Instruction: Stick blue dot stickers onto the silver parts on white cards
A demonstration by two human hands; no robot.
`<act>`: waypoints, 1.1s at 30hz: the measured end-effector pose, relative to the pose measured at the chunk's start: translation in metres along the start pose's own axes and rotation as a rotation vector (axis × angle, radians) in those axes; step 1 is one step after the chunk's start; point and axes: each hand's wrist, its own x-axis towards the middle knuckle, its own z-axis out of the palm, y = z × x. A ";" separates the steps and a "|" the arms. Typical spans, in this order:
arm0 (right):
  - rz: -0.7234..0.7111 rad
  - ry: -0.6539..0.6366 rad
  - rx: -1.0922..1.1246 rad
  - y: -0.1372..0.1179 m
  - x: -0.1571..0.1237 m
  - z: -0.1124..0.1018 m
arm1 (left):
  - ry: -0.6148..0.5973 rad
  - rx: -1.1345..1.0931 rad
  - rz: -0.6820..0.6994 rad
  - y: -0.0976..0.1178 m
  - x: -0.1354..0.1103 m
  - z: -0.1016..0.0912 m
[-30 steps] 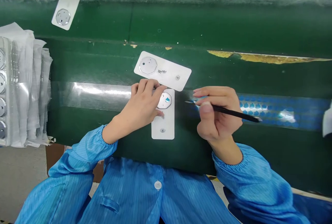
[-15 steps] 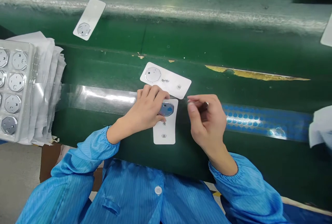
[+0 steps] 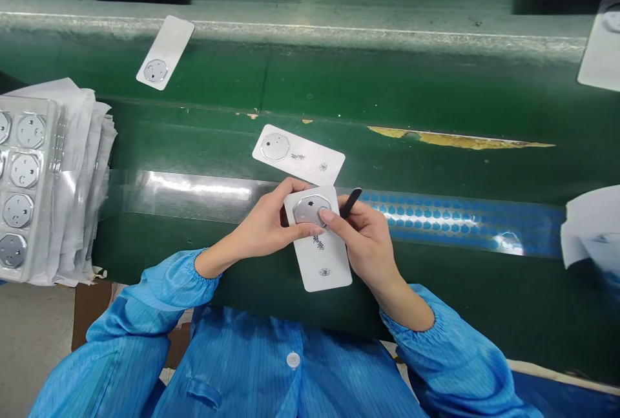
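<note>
A white card (image 3: 323, 256) with a silver octagonal disc (image 3: 309, 210) near its top is lifted off the green bench. My left hand (image 3: 264, 224) grips the card's upper left edge, its thumb at the disc. My right hand (image 3: 365, 240) holds the card's right side, a fingertip pressing on the disc, and keeps black tweezers (image 3: 351, 201) tucked between its fingers. A second white card (image 3: 310, 158) with its own disc lies flat just beyond.
A strip of blue round stickers (image 3: 460, 219) runs along the bench to the right. A clear tray of silver discs (image 3: 22, 188) on stacked white sheets sits at the left. Another card (image 3: 165, 53) lies on the far belt; white pieces show at the right edge.
My right hand swung the tweezers away from the sticker strip and came onto the card. Both hands lifted and tilted the card; the blue sticker seen on the disc no longer shows.
</note>
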 end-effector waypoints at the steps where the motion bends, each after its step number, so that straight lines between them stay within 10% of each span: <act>1: -0.020 0.032 -0.013 0.001 0.000 0.001 | 0.009 0.030 0.020 -0.001 -0.001 0.001; 33: -0.227 -0.198 -0.146 0.020 -0.009 0.021 | 0.453 -0.636 0.011 -0.001 0.001 0.005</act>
